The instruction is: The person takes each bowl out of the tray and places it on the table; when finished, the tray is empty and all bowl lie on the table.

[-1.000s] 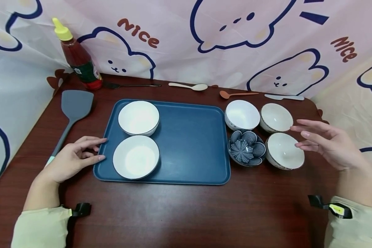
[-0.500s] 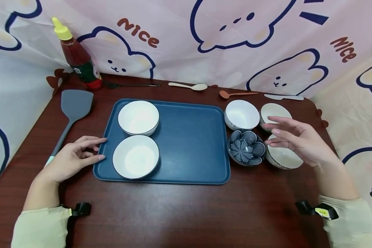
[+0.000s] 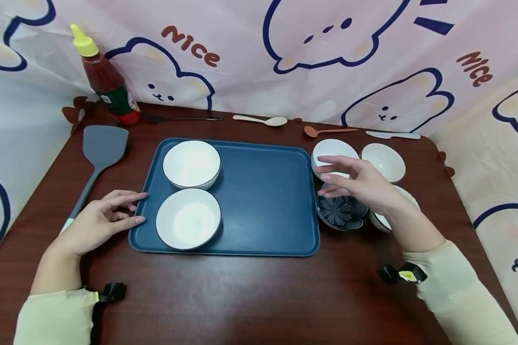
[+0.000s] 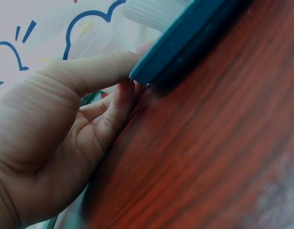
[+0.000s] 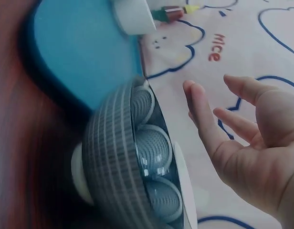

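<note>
My left hand holds the left rim of the blue tray; in the left wrist view its thumb lies over the tray edge, the other fingers curled at its lower side. Two white bowls with dark rims, the far one and the near one, stand on the tray's left half. Over the bowls right of the tray hovers my right hand, fingers spread and holding nothing. It partly hides a white bowl and a dark blue patterned bowl. The patterned bowl shows large in the right wrist view.
Two more white bowls, a far one and a near one partly behind the right forearm, stand further right. A grey spatula and red sauce bottle are at left. A fork, spoons and a knife line the back.
My right hand has moved left, from beside the rightmost bowls to above the white and patterned bowls next to the tray. The left hand, tray and bowls keep their places.
</note>
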A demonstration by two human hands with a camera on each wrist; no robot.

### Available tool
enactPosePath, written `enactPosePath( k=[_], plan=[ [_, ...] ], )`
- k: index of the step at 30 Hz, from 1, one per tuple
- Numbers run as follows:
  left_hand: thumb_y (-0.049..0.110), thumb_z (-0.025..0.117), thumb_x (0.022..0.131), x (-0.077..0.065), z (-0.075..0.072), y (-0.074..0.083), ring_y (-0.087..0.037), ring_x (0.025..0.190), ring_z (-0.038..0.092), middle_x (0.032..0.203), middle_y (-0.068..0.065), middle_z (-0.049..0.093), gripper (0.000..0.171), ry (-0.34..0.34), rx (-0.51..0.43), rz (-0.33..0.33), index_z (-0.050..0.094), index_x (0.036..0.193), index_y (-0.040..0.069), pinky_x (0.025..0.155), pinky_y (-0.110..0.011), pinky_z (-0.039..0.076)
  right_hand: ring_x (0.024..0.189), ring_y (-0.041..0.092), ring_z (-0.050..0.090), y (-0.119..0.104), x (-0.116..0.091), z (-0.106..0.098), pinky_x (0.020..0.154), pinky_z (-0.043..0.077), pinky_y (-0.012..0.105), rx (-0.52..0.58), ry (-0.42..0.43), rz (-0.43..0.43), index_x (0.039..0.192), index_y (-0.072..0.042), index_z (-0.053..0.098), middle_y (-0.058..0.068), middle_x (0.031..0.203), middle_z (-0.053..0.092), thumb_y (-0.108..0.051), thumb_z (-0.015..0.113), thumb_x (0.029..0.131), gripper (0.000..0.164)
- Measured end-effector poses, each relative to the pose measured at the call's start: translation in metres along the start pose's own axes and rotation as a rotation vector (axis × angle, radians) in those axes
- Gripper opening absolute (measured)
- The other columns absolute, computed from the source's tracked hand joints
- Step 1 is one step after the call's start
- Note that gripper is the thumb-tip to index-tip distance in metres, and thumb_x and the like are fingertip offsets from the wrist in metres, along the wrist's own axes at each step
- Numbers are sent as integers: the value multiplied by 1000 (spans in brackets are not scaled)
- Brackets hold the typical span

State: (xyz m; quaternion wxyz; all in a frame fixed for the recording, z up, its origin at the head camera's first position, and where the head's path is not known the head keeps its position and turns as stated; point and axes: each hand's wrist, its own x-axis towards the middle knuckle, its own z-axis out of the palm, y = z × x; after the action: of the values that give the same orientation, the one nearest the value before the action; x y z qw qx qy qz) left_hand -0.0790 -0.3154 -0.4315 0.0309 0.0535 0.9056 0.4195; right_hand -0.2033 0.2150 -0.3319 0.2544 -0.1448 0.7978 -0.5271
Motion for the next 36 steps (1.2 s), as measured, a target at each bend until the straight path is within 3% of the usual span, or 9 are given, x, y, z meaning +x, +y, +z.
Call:
enactPosePath(
  k=[12,17,24,31,36],
  plan=[
    [18,75,90,-1,-2,-2,-2,87,56,118,4,53,49,-7,10,20,61,137,13,72,-8,49,96,31,75,-26,49,54,83,59,46,84,-125,-54,149,-14,47,23,141,54,-23,65,98,55],
    [17,76,89,-2,-2,-2,-1,87,56,117,4,53,50,2,9,21,62,137,12,73,-7,49,95,31,75,-35,76,79,86,57,51,110,-177,-21,149,-16,47,21,140,55,-21,65,98,55],
    [17,75,90,0,1,0,-1,87,56,116,4,53,49,-1,3,26,62,136,11,73,-7,50,97,31,74,-41,109,107,89,57,48,196,-208,48,153,-15,39,14,140,55,-23,63,99,60],
    [15,76,90,1,2,-1,-1,87,56,114,5,53,49,-1,-1,25,62,136,10,73,-7,49,99,30,74,-42,130,131,90,57,45,265,-239,125,156,-20,34,13,142,53,-26,61,100,62],
    [13,76,89,0,1,1,-2,88,55,114,4,53,49,7,-9,5,62,136,11,72,-7,48,96,31,74,-46,140,149,88,58,46,250,-253,109,156,-22,31,15,143,51,-26,63,99,66]
  ],
)
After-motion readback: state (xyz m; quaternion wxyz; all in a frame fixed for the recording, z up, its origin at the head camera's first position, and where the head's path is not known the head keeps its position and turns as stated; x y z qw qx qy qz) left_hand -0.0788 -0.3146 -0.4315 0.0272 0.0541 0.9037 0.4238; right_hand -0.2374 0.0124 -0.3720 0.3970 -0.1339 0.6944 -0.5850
